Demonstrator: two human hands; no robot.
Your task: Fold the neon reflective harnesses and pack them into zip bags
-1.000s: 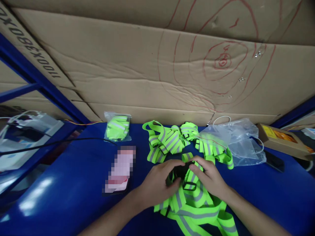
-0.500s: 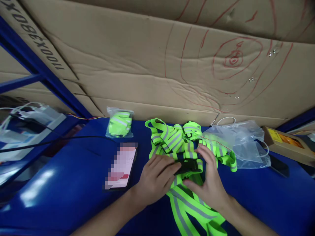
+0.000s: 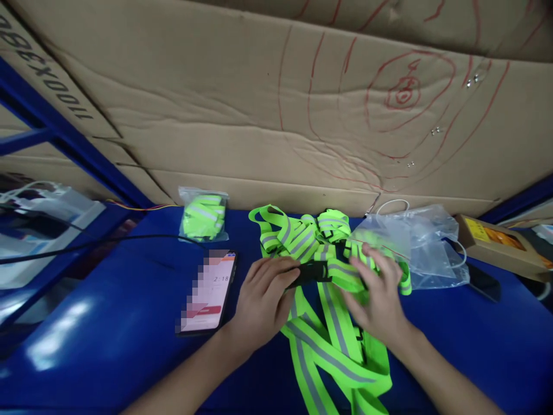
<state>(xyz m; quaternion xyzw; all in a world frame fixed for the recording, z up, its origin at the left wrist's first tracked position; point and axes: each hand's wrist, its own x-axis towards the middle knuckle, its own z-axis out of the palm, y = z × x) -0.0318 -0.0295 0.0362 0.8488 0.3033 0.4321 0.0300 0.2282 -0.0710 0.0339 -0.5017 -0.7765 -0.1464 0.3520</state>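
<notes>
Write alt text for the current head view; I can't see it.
The left hand holds a black piece joined to a neon-green, grey-striped strap; the blurred right hand is at the strap. More green straps lie bundled behind on the blue table, with a bagged bundle and a lit phone to the left.

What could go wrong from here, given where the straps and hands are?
Snagging: the green strap between the left hand and right hand runs close in front of the strap pile, so it might catch there.

Tangling: the loose loops below cross one another and could twist.

A knock: the left hand grips the black piece with its forearm near the phone, which it might nudge.
</notes>
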